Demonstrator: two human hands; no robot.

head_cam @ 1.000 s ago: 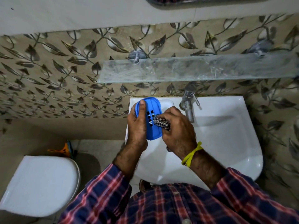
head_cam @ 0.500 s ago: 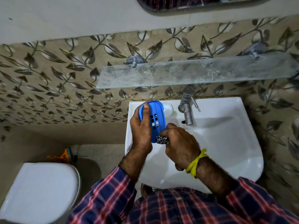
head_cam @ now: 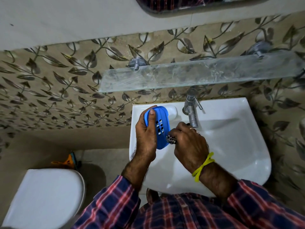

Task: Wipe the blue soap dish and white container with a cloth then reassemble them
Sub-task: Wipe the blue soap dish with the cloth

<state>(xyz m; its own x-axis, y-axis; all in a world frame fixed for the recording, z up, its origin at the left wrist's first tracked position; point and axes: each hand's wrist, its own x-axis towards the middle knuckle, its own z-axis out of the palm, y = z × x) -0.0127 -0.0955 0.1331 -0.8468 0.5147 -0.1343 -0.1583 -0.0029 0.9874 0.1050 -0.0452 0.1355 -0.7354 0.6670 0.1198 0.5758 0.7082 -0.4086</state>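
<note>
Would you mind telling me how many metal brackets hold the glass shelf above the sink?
2. One bracket sits at the shelf's left end, above the blue soap dish; the other bracket sits near its right end. None seems hidden.

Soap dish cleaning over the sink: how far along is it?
Early to midway, by the look of it. The blue soap dish is apart from its base and held up in the left hand, while the right hand rubs a bunched cloth against its lower edge. No white container is clearly visible, so wiping that and refitting the two seem left.
</note>
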